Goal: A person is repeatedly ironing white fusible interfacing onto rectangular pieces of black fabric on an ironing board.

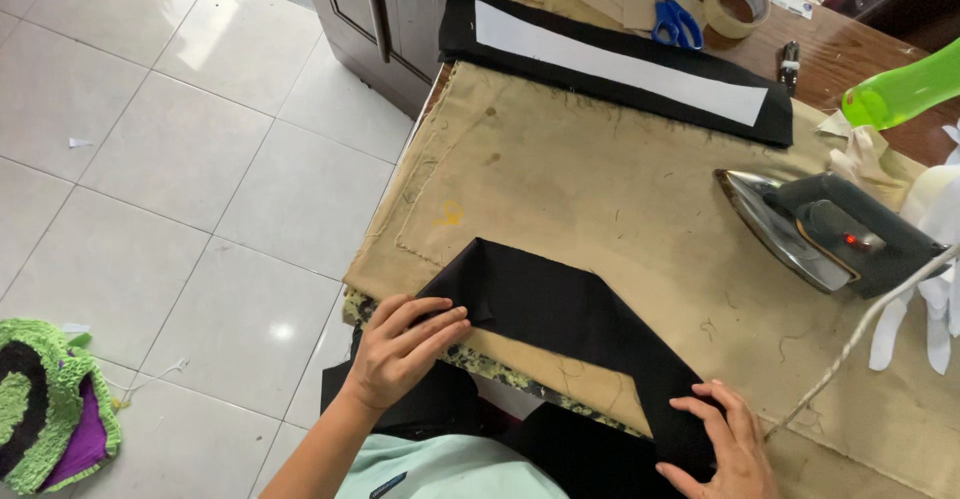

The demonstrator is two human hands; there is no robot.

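Both hands are down on the black cloth strip [560, 314], which lies bent in a peak across the near edge of the bench [850, 59], on the tan, stained pressing cloth [570, 169] that covers it. The left hand [400, 349] lies flat on the strip's left end, fingers [440, 324] straight and close together, pressing the cloth down rather than pinching it. The right hand [725, 439] sits on the strip's right end near the bench edge, fingers slightly spread and curled over the cloth; whether the thumb grips underneath cannot be told. More black cloth hangs down toward the person's lap.

To the right, an iron [820, 229] rests on its side on the pressing cloth, well apart from both hands, a small red light showing, its cord [850, 344] trailing toward the near edge. At the far side lies a folded black piece [470, 29] with a white strip [620, 64] on top. Beyond it are blue-handled scissors [672, 19] and a tape roll [737, 4]. A green spray bottle [900, 94] pokes in from the right. On the tiled floor [180, 159] at the left lies a green and purple mat [50, 399].
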